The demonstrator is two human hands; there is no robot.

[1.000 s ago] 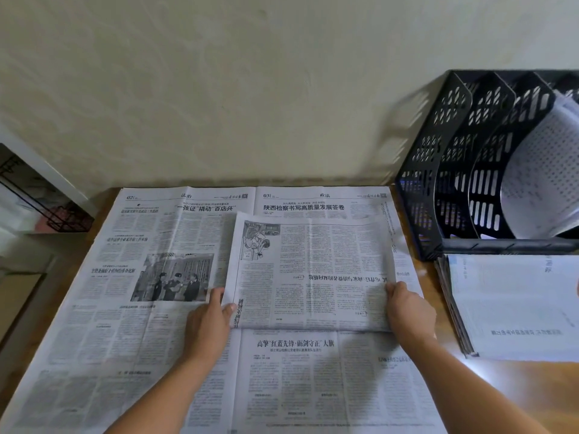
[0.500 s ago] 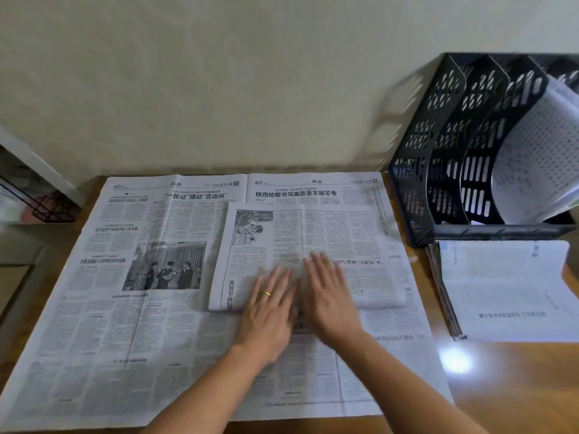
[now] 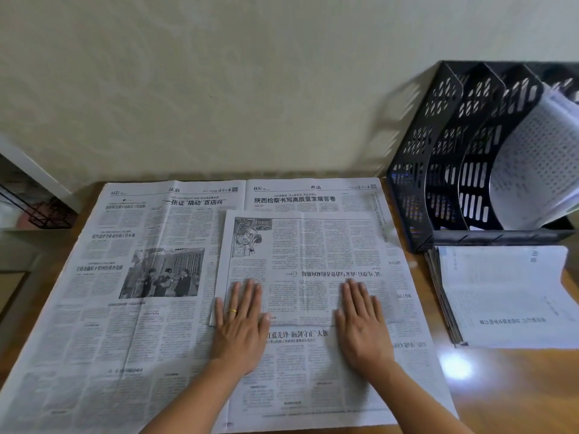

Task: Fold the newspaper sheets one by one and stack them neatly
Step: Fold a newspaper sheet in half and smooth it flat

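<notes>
Since half a second ago our hands have slid apart from the middle of the folded newspaper sheet (image 3: 307, 264) toward its near corners. Our left hand (image 3: 241, 327) lies flat, fingers spread, over the near left corner; our right hand (image 3: 363, 327) lies flat near the right corner, holding nothing. Uneven pressure could, we judge, skew the crease or drag the open sheet (image 3: 125, 292) beneath. At right waits the stack (image 3: 507, 296), below the file rack (image 3: 438, 158).

One head view here, looking forward and steeply down from close above the table (image 3: 517, 386). It faces the wall (image 3: 219, 89) behind the table's far edge.
</notes>
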